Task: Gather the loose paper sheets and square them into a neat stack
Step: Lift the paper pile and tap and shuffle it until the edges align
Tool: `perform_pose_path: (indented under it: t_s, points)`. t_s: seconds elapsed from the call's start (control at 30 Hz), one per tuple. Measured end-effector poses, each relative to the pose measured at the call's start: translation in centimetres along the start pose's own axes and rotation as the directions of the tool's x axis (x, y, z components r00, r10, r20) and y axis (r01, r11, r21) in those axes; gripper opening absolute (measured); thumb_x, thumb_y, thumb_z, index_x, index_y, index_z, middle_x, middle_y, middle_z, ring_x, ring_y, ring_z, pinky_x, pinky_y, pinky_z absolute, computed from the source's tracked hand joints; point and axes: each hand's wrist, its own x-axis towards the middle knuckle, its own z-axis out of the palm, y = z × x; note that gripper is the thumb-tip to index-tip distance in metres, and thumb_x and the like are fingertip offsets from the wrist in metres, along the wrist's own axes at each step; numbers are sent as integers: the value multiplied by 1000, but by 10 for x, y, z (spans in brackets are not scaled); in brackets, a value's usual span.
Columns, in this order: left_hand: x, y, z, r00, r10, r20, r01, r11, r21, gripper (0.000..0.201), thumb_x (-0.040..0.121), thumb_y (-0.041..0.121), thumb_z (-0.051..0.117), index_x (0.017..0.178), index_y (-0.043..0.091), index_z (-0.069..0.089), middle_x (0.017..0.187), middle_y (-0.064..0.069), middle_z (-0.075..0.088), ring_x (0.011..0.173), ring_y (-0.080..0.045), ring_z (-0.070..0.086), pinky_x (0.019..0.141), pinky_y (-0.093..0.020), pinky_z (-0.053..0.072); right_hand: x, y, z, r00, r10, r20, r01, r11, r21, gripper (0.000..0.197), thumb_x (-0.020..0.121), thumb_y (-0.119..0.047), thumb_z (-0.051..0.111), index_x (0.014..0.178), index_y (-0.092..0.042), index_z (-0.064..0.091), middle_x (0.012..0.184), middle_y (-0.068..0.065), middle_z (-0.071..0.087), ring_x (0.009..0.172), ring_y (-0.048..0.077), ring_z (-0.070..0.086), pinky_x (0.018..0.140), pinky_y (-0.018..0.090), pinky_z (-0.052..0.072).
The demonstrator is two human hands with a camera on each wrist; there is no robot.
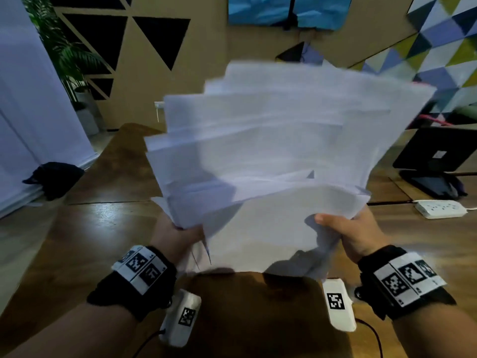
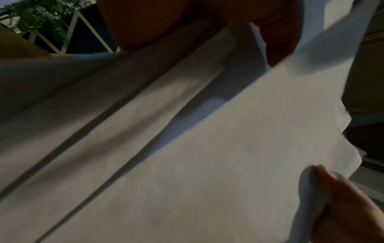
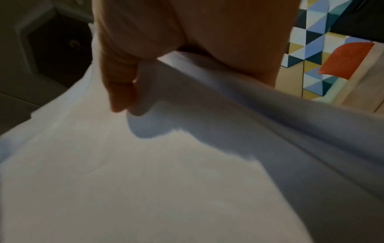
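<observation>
Holding the paper sheets [image 1: 271,140] up off the wooden surface [image 1: 103,228], both hands have them by the near edge: the left hand [image 1: 178,235] curls round the near left corner, the right hand [image 1: 353,235] pinches the near right corner with the thumb laid on top. So each grip is clamped on the paper. In the right wrist view the right hand's fingers [image 3: 116,69] press down onto the top sheet, with more sheets bunched under the palm.

The sheets are gathered but far from square. They fan out away from the person, their far edges stepped one behind the other and leaning toward the right. The long axis of the bundle runs from the hands toward the far wall, tilted a little rightward.

Paper like this is light and limp, and it looks to sag and bow between the two corners. Loose sheets slide easily over one another, which helps squaring but means a slack pinch could let some slip out. A sensible hold would be along the two long sides, loose enough for the sheets to drop level when an edge is tapped on the surface.
</observation>
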Motion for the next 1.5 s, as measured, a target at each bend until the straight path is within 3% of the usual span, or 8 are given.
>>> perform_pose_path:
  t_s: [0.13,0.43,0.67,0.8,1.07,1.13,1.27,1.5]
  points:
    - [-5,-11,9,984,-110,-137,113,994,13,43,61,3,78,93,20,55,73,21,59,65,10,55,63,-8,45,6,17,11,980,85,-178,-88,996,-6,91,18,-43,93,98,-8,64,78,0,75,77,21,71,65,30,57]
    - [7,0,0,987,-77,-142,41,969,-242,42,56,21,83,90,11,60,62,15,72,59,-3,66,48,-12,49,13,9,23,931,148,-335,-134,989,64,21,72,-3,73,91,-5,65,68,1,74,67,19,69,67,31,56]
    - [-15,-43,10,955,-294,31,296,954,-41,40,53,28,75,77,7,51,64,2,51,55,-7,53,45,-10,43,11,19,23,913,220,-344,-200,975,94,23,75,-5,71,97,-7,64,86,10,68,86,31,63,87,43,50]
    - [-21,-35,28,924,-317,-214,346,931,115,28,74,7,72,57,13,51,54,1,50,49,-10,49,43,-12,41,8,20,19,927,235,-293,-214,971,104,68,45,-23,89,106,-5,65,93,13,72,86,31,66,82,42,52]
    - [-7,-16,-6,980,-191,-49,176,960,-220,17,43,15,77,55,16,66,45,6,66,43,-4,57,42,-16,46,3,4,-2,972,213,-101,-193,964,182,25,41,-25,91,49,-11,72,50,-1,67,51,11,66,52,15,50]
    - [-8,-9,-8,974,-207,87,221,953,-208,18,40,19,75,50,12,62,39,1,58,37,-3,49,39,-14,41,1,-1,1,961,272,-58,-270,962,45,54,9,-35,91,52,-8,72,41,-1,58,43,12,58,50,15,46]
    - [-15,-2,11,973,-222,61,205,956,210,33,74,4,70,56,18,47,52,5,46,49,-3,45,44,-4,35,-1,0,19,971,226,81,-234,965,116,45,46,1,76,88,-6,62,59,-3,70,53,6,66,52,15,51]
    - [-11,4,0,991,-27,-130,30,999,21,25,66,12,79,78,28,64,70,16,70,67,13,62,59,-4,47,0,-20,29,993,-84,-88,92,991,98,60,52,-21,81,107,-6,62,79,-10,75,76,7,70,67,18,54]
